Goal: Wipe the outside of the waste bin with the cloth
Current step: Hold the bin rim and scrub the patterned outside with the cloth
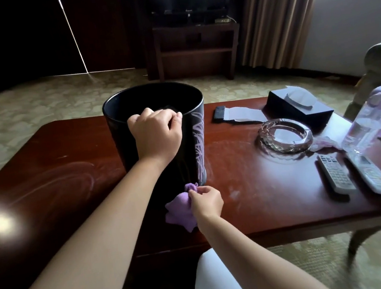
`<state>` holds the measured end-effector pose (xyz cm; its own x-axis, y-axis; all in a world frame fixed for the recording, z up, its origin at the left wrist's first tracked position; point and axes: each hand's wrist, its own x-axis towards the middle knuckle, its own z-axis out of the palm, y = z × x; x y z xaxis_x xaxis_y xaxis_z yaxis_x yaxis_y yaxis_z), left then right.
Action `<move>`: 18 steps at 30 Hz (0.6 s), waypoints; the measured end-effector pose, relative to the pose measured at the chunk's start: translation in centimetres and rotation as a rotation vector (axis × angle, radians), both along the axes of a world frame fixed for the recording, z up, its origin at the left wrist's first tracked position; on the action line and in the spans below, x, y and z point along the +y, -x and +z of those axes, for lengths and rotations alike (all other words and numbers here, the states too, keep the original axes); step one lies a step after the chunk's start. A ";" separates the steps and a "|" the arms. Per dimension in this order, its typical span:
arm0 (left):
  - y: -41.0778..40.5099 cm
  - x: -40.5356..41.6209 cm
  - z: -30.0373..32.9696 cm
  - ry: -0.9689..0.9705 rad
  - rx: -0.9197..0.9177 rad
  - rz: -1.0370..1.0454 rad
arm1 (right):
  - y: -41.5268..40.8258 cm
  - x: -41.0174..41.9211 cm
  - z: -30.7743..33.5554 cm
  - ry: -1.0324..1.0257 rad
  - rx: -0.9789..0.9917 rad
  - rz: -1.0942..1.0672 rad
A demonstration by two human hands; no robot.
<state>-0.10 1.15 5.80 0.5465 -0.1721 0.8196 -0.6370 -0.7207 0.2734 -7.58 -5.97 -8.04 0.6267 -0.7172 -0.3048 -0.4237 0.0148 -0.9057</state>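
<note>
A black round waste bin (121, 138) with a pale purple line pattern on its right side stands upright on the dark red wooden table (50, 161). My left hand (157, 136) grips the near rim of the bin, fingers curled over the edge. My right hand (206, 201) pinches a crumpled purple cloth (179, 209) low at the foot of the bin, on its near side. The top of the cloth touches the bin's base.
To the right on the table lie a glass ashtray (285, 136), a black tissue box (299, 104), two remote controls (336, 175), a clear bottle with a purple cap (371, 119) and a small dark item on white paper (220, 113). A dark TV stand (196, 47) is beyond.
</note>
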 end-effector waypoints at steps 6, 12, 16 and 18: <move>-0.9 1.8 0.6 0.078 0.093 -0.089 | 1.3 -3.1 -0.5 0.105 -0.009 -0.297; -1.1 1.8 0.4 0.085 0.060 -0.094 | 0.7 -0.3 -0.7 0.128 0.016 -0.017; -1.1 1.9 0.2 0.093 0.050 -0.103 | 0.0 0.9 -1.3 0.197 0.003 0.118; -1.1 1.9 0.1 0.099 0.045 -0.106 | -0.3 0.9 -1.8 0.264 0.028 0.152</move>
